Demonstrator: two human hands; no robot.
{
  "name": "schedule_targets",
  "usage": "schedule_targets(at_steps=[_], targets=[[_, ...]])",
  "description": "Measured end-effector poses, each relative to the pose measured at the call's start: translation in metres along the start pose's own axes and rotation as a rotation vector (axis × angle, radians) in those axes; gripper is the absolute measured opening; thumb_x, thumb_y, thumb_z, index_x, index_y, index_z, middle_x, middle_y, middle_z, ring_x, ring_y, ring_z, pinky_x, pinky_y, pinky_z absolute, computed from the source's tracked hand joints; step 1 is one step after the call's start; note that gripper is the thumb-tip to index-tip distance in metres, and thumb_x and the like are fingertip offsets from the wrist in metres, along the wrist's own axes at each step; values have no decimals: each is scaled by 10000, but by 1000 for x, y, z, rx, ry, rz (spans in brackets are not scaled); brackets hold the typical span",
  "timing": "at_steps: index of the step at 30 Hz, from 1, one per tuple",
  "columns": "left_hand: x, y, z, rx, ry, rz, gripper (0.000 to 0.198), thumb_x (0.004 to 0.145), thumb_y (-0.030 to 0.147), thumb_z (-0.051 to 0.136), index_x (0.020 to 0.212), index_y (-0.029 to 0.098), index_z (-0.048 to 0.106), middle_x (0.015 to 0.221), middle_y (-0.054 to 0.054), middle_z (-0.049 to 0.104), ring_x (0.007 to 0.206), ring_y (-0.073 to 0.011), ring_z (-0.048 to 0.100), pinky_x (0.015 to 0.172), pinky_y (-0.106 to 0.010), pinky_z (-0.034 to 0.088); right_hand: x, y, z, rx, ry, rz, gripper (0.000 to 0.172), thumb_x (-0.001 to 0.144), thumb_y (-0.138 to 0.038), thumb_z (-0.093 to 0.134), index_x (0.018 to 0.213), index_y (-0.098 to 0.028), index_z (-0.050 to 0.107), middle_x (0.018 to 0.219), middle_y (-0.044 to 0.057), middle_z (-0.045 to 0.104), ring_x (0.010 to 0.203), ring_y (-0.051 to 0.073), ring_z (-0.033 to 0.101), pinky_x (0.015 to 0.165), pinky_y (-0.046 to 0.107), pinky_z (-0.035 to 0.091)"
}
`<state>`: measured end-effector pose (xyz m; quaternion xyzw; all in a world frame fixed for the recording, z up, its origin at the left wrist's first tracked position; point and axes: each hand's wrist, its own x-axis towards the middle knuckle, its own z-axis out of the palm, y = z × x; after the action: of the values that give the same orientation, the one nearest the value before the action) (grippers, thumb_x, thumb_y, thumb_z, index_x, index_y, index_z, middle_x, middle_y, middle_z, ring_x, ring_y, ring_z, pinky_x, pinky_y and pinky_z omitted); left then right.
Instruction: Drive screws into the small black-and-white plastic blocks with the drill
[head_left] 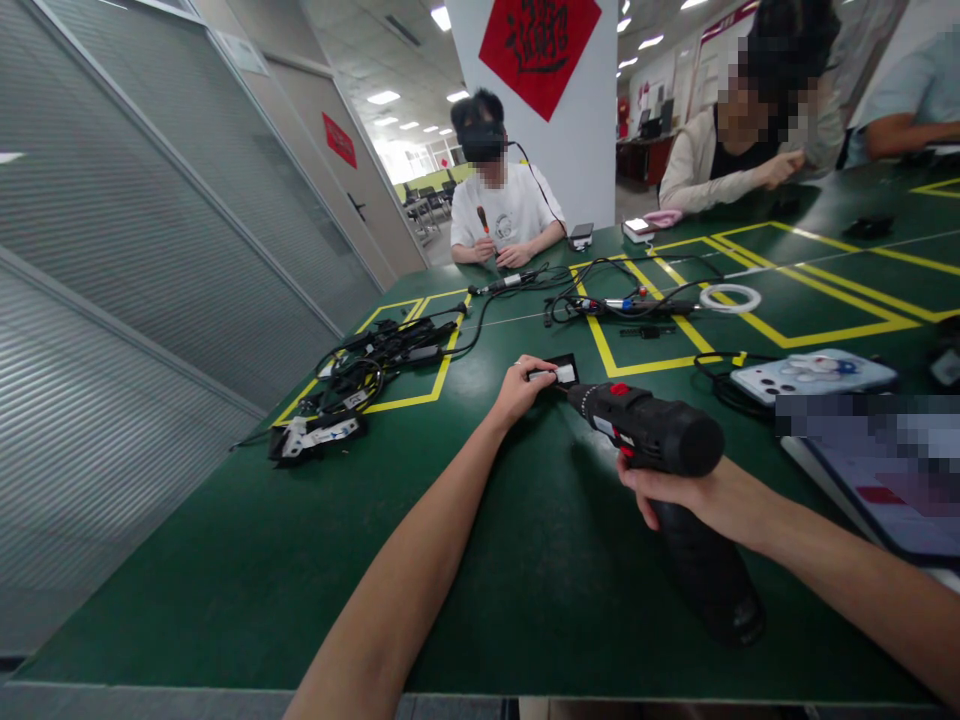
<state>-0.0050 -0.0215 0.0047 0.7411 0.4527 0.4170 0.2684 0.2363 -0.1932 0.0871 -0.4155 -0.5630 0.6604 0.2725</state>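
The single camera sits on my head and looks forward and down from above the near side of the green bench (225, 580), whose front edge runs low across the view. My left forearm (427, 540) enters from below, my right forearm (847, 570) from the lower right, both close; my left hand (519, 390) and right hand (709, 495) lie farther in. The wide view takes in the slatted partition (150, 220) on the left and, past the bench, a seated person (532, 195), a pillar (596, 150) and ceiling lights (384, 97).
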Motion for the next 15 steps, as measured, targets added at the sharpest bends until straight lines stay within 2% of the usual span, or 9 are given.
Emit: schedule_targets(at_steps=[15], targets=[[-1, 4, -1, 5, -9, -10, 196, 771, 295, 600, 913, 203, 698, 972, -46, 626, 985, -191, 565, 932, -341, 414, -1, -3, 1, -45, 10, 14, 272, 772, -283, 622, 1014, -177, 558, 748, -3, 638, 561, 155, 608, 607, 300, 473]])
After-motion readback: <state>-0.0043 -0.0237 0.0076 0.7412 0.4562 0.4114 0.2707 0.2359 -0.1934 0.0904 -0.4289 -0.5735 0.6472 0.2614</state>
